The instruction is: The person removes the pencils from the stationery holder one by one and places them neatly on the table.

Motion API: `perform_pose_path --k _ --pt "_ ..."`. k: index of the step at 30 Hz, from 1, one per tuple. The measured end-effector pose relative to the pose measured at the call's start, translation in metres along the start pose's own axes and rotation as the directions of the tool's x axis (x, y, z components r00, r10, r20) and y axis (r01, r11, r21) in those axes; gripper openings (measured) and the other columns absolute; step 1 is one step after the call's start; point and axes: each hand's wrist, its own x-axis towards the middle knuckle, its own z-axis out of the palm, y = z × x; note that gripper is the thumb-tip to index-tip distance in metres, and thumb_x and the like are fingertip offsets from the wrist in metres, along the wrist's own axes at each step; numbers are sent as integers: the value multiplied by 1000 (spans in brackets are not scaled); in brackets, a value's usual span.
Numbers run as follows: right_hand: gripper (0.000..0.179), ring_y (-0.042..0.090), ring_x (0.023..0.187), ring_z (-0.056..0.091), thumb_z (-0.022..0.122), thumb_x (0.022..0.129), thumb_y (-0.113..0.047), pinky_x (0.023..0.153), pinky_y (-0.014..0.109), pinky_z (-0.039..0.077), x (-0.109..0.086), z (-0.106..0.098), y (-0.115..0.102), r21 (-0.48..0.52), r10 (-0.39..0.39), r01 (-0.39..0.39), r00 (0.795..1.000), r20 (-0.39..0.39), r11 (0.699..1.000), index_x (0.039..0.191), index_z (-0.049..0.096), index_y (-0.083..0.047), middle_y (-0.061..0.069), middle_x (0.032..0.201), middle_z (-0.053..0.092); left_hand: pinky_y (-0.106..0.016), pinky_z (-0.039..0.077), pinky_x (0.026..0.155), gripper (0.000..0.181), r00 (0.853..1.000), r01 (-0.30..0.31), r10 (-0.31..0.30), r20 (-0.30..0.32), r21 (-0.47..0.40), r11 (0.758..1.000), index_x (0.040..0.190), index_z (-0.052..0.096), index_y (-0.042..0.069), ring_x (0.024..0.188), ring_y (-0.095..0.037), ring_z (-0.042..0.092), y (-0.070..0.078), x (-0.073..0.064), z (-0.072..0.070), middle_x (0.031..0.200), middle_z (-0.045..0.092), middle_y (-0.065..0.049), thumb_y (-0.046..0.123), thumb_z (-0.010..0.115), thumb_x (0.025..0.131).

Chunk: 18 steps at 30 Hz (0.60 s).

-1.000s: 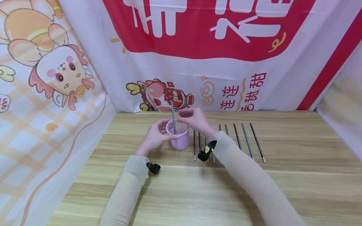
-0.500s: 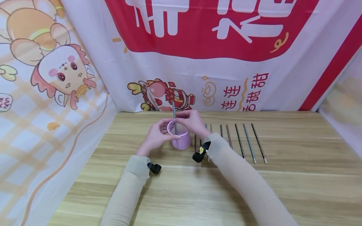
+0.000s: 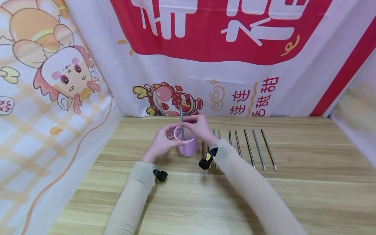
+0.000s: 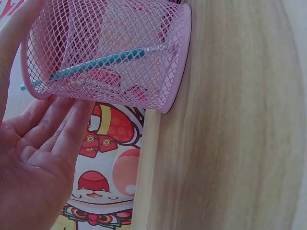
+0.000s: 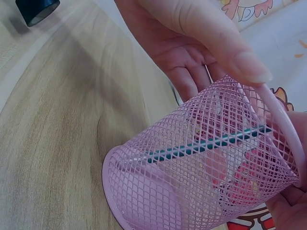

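Note:
A pink mesh pencil cup [image 3: 190, 148] stands upright on the table. My left hand [image 3: 160, 142] grips it at the rim, thumb on the near side and fingers round the far side. One teal-and-dark striped pencil [image 4: 103, 61] stands slanted inside the cup, its eraser end down and its upper part above the rim. Over the opening, my right hand [image 3: 199, 127] pinches this pencil between thumb and fingers. The right wrist view shows the left thumb [image 5: 252, 67] on the rim, with the pencil seen through the mesh; the right hand's pinch is not visible there.
Several pencils [image 3: 268, 150] lie side by side on the wooden table [image 3: 188, 202], right of the cup; the right forearm partly covers some. A printed cloth [image 3: 223, 71] hangs at the table's back edge, another [image 3: 67, 107] on the left.
My right hand has moved a little left, its fingertips closing in on the pencil. The left hand, cup and pencil keep their places; the head view has shifted slightly.

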Motion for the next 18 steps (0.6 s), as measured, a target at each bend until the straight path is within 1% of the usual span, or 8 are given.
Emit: perform_pose_path --k 7,12,18 --pt "24 16 100 67 80 91 -22 92 34 55 1 -2 0 77 -6 12 997 -71 997 113 77 -13 0 106 74 -36 49 105 85 1000 -4 4 -1 8 1000 143 53 11 123 -24 59 0 1 0 138 60 -10 31 95 72" --pt "25 16 99 67 80 91 -20 91 33 56 1 -5 0 121 -28 37 997 -78 992 114 76 -13 1 106 74 -39 49 105 84 1000 -5 5 -2 1 1000 143 54 11 123 -24 60 0 1 0 137 62 -8 28 96 72" --pt "28 16 99 68 82 89 -26 90 34 57 -2 -13 -3 150 -34 48 995 -95 988 114 76 -14 0 107 74 -40 48 106 83 1000 -1 1 -3 -16 1000 142 54 10 123 -26 59 3 0 1 137 61 -7 24 96 72"
